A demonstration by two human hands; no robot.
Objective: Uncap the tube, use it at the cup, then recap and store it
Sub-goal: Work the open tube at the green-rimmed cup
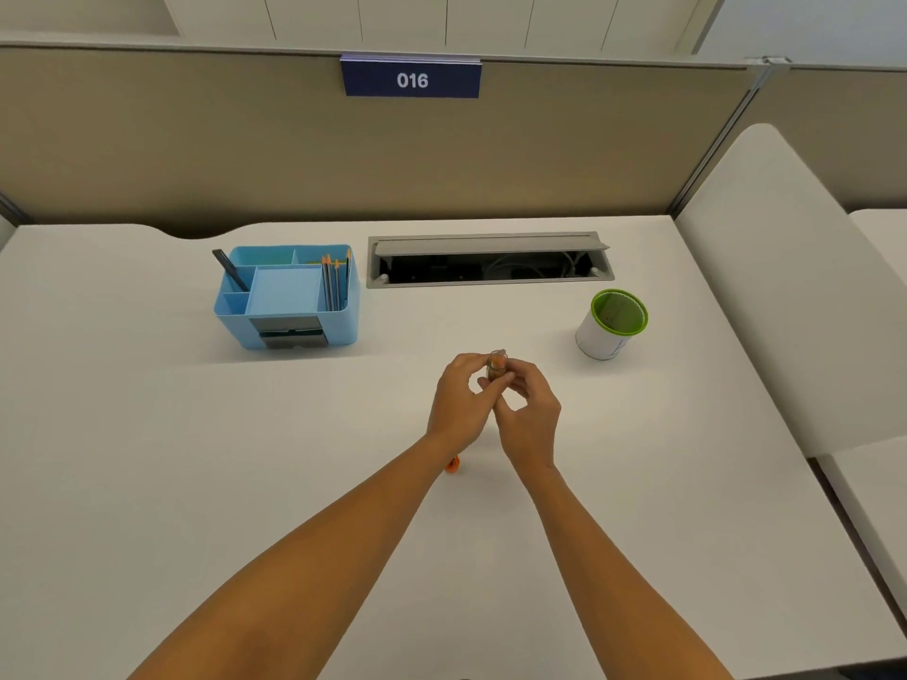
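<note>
We hold the small clear tube upright above the desk, mid-desk and well apart from the green-rimmed cup; left hand and right hand both pinch it with their fingertips. An orange cap apparently lies beneath the left wrist. Risk: tilting the possibly open tube during transfer could spill its orange contents, and the wrist could knock that cap away.

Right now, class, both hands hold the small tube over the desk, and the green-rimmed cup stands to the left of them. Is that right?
Not quite. The head view shows the green-rimmed cup to the right of the hands, not the left. The left hand and right hand do hold the small tube over the desk.
</note>
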